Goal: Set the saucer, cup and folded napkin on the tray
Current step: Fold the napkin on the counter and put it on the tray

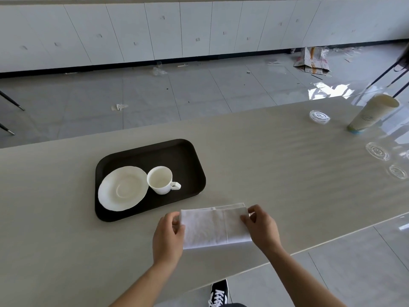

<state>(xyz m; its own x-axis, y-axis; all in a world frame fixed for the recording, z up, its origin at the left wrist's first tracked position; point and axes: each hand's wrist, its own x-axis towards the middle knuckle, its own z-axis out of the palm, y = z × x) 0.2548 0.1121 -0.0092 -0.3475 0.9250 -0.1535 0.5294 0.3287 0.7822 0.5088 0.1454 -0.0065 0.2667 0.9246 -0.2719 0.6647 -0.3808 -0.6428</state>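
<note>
Your dark brown rectangular tray with rounded corners [190,156] holds two things: a white wavy-edged ceramic saucer [122,188] on its left side and a white glossy ceramic cup [160,180] just right of it, upright, empty, handle pointing right. The cup sits on the tray floor beside the saucer, not on it; whether their rims touch is unclear. The folded white cloth napkin [213,226], a soft matte rectangle with a crease, lies on the pale, faintly grained counter [287,173] just in front of the tray. Your left hand [168,238] pinches its left edge and your right hand [261,227] pinches its right edge. At far right stands a tilted stack of cream paper cups [371,114], with clear round plastic lids [319,117] near it.
</note>
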